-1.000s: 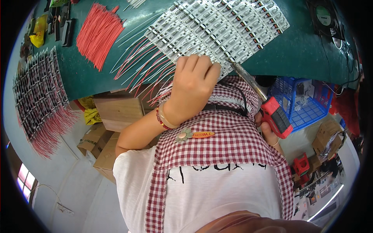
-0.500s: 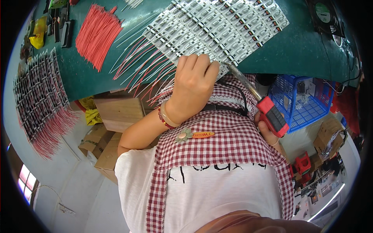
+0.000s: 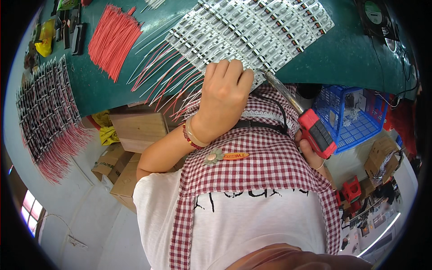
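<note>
My left hand (image 3: 225, 92) is closed at the near edge of a panel of silvery circuit boards (image 3: 252, 33); its fingertips and what they pinch are hidden behind the knuckles. Out from the panel's left edge run red and white wires (image 3: 164, 74), some passing beside that wrist. A soldering iron (image 3: 317, 132) with a red and black handle is in my right hand (image 3: 310, 153), whose fingers wrap the handle from below and are partly hidden. Its metal shaft slants up and left, and the tip is at the panel just right of my left fingers; contact cannot be made out.
A bundle of red wires (image 3: 112, 42) lies on the green table (image 3: 346, 65). Wired boards (image 3: 47, 103) hang over its left edge. A round black device (image 3: 373, 18) stands at the far right. Below are a blue basket (image 3: 355, 130) and a wooden box (image 3: 139, 130).
The soldering iron's handle has shifted slightly right, and its tip has moved a little up and left along the panel. My left hand has barely moved.
</note>
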`<action>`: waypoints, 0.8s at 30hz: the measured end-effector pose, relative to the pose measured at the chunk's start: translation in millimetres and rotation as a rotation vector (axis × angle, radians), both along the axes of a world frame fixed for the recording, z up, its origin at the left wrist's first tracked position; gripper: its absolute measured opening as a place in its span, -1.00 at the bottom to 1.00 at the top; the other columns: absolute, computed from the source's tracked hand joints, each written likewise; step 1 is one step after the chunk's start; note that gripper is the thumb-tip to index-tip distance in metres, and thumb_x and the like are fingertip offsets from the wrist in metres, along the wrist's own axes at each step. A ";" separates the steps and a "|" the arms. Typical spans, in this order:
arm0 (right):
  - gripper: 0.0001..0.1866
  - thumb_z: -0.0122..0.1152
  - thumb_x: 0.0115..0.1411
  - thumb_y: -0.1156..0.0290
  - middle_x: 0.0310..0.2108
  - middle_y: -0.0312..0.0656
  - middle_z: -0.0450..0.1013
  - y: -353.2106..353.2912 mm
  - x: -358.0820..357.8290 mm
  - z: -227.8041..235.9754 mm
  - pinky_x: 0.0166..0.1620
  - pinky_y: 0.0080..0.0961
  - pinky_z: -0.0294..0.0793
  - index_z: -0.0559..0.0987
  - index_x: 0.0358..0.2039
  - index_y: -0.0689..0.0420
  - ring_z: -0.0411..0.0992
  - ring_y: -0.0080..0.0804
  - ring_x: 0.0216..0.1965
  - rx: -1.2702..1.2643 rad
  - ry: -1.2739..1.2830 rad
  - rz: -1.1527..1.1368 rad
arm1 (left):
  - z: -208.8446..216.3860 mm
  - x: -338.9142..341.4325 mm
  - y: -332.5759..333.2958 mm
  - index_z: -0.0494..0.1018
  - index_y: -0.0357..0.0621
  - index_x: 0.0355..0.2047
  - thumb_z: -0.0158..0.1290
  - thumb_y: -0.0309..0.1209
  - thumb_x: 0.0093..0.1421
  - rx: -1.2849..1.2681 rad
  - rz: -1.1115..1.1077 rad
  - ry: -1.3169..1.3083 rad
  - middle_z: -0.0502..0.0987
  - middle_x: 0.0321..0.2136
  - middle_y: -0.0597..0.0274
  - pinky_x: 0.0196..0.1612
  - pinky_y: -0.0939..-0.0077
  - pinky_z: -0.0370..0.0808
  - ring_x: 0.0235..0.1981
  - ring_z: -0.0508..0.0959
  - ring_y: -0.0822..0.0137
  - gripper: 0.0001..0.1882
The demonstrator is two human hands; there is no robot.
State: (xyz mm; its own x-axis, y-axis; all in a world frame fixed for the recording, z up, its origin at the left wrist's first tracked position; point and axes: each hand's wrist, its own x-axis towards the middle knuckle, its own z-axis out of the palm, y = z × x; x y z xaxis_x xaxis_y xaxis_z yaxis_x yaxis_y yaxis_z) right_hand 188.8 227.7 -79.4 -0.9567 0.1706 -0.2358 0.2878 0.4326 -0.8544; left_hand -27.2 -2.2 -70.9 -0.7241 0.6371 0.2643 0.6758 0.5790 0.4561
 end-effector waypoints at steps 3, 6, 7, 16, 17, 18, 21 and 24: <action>-0.79 0.36 -0.06 0.43 -0.48 -0.09 0.48 -5.6 -15.6 13.0 -0.47 -0.33 0.44 0.61 -0.39 0.20 0.48 -0.13 -0.55 -0.006 0.035 -0.009 | -1.0 -0.5 1.1 0.55 -0.15 -0.36 0.19 -0.58 0.03 0.007 -0.004 -0.002 0.33 -0.50 0.24 -0.33 0.32 0.28 -0.43 0.38 0.22 -0.86; -0.79 0.37 0.02 0.35 -0.48 -0.13 0.50 -3.1 -7.7 11.3 -0.44 -0.37 0.44 0.60 -0.39 0.21 0.48 -0.19 -0.54 0.093 0.003 0.018 | -1.4 -0.9 0.5 0.55 -0.16 -0.36 0.19 -0.58 0.03 0.011 -0.001 -0.003 0.33 -0.51 0.23 -0.33 0.32 0.28 -0.43 0.39 0.22 -0.86; -0.79 0.37 0.02 0.35 -0.48 -0.13 0.50 -1.3 -7.9 14.6 -0.44 -0.37 0.44 0.60 -0.39 0.21 0.48 -0.19 -0.54 0.093 0.002 0.022 | -1.5 -1.0 0.0 0.55 -0.16 -0.36 0.19 -0.58 0.03 0.008 0.003 0.000 0.33 -0.51 0.23 -0.32 0.31 0.28 -0.43 0.39 0.22 -0.86; -0.64 0.37 0.18 0.15 -0.48 -0.21 0.53 -2.5 -3.1 17.4 -0.35 -0.46 0.46 0.61 -0.30 0.24 0.50 -0.38 -0.44 -0.282 -0.075 -0.136 | -1.9 -2.4 1.2 0.53 -0.13 -0.38 0.17 -0.58 0.03 -0.032 0.021 0.017 0.35 -0.51 0.24 -0.32 0.33 0.28 -0.43 0.40 0.23 -0.87; -0.63 0.38 0.17 0.15 -0.48 -0.21 0.53 -2.8 1.5 14.4 -0.35 -0.46 0.46 0.61 -0.29 0.25 0.50 -0.38 -0.44 -0.233 -0.045 -0.164 | -1.7 -3.1 0.9 0.53 -0.13 -0.38 0.17 -0.58 0.03 -0.031 0.019 0.016 0.35 -0.51 0.24 -0.32 0.33 0.28 -0.43 0.40 0.23 -0.87; -0.62 0.39 0.16 0.16 -0.49 -0.21 0.53 -3.0 4.0 12.9 -0.34 -0.47 0.46 0.61 -0.29 0.27 0.50 -0.39 -0.44 -0.185 -0.015 -0.192 | -1.4 -4.1 -0.1 0.53 -0.12 -0.39 0.18 -0.58 0.02 -0.046 0.015 0.022 0.36 -0.50 0.26 -0.30 0.33 0.28 -0.42 0.41 0.23 -0.87; -0.61 0.42 0.13 0.17 -0.48 -0.21 0.53 -3.8 -2.5 19.9 -0.34 -0.48 0.47 0.61 -0.28 0.28 0.49 -0.38 -0.45 -0.381 -0.081 -0.222 | -2.5 -4.4 0.2 0.52 -0.09 -0.40 0.20 -0.56 0.00 -0.037 0.019 0.029 0.40 -0.46 0.28 -0.28 0.32 0.28 -0.40 0.42 0.25 -0.85; -0.61 0.40 0.13 0.16 -0.48 -0.20 0.53 -4.9 -1.3 18.1 -0.34 -0.48 0.46 0.61 -0.31 0.29 0.49 -0.38 -0.46 -0.400 -0.060 -0.231 | -6.0 -2.1 3.3 0.50 -0.08 -0.41 0.23 -0.54 -0.02 0.003 0.030 0.017 0.43 -0.41 0.30 -0.25 0.32 0.28 -0.38 0.43 0.26 -0.83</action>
State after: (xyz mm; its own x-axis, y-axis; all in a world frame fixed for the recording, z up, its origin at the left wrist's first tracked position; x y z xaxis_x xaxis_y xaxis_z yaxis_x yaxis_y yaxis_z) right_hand 187.5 222.8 -61.3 -0.8870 0.2617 -0.3804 0.3919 -0.0087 -0.9200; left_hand -29.3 1.1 -76.9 -0.7382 0.6143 0.2787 0.6660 0.5977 0.4464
